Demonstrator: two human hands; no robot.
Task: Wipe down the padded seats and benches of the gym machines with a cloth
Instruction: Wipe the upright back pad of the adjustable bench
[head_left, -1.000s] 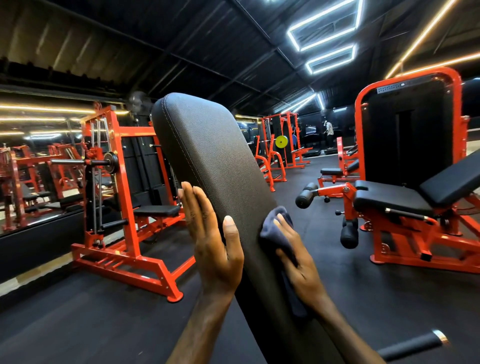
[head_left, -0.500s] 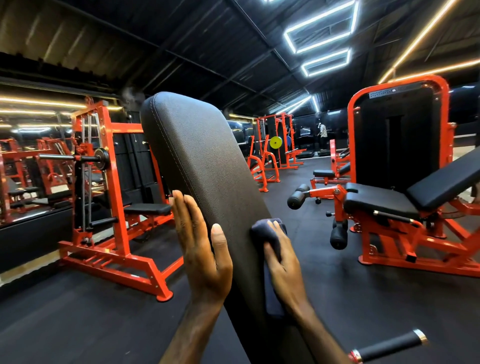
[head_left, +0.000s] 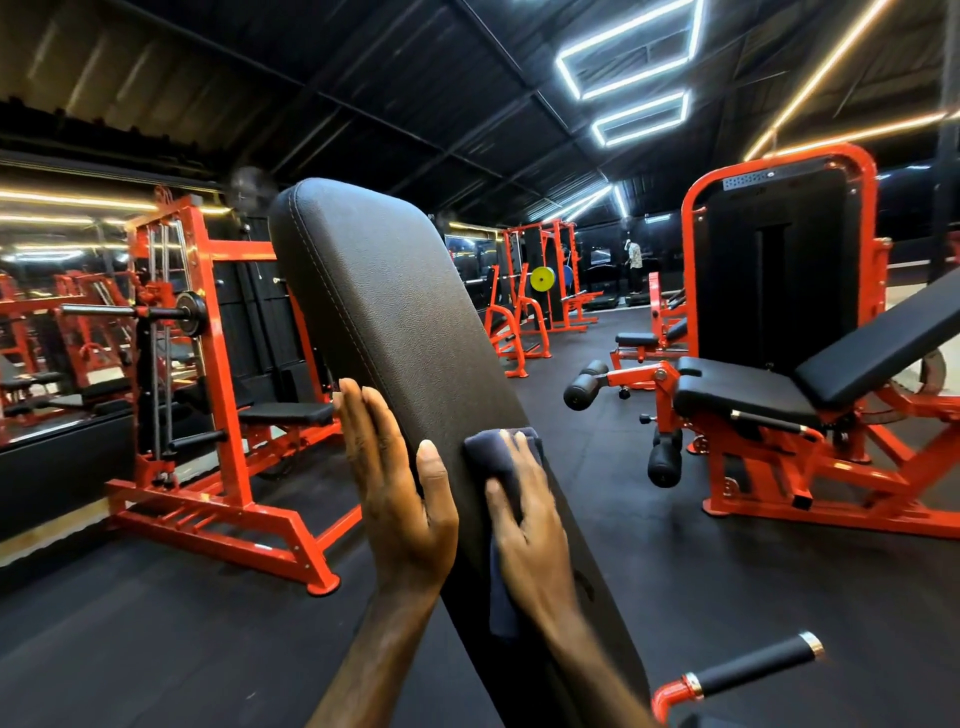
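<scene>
While the padded backrest (head_left: 384, 332) is rising steeply from six o'clock toward eleven, looking firm, heavy and fixed to its frame, the person is bracing it rather than lifting it. The left hand (head_left: 400, 493) is lying flat and released against the pad's nine o'clock edge. The right hand (head_left: 530, 525) is pressing the dark cloth (head_left: 493, 452), soft and light, bunching under extended fingers; palming it flat seems best.

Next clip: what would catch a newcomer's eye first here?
The tall black padded backrest rising through the centre, with the right hand pressing a dark blue cloth against it and the left hand steadying its left edge. Then the orange leg machine at right and white ceiling lights above.
</scene>
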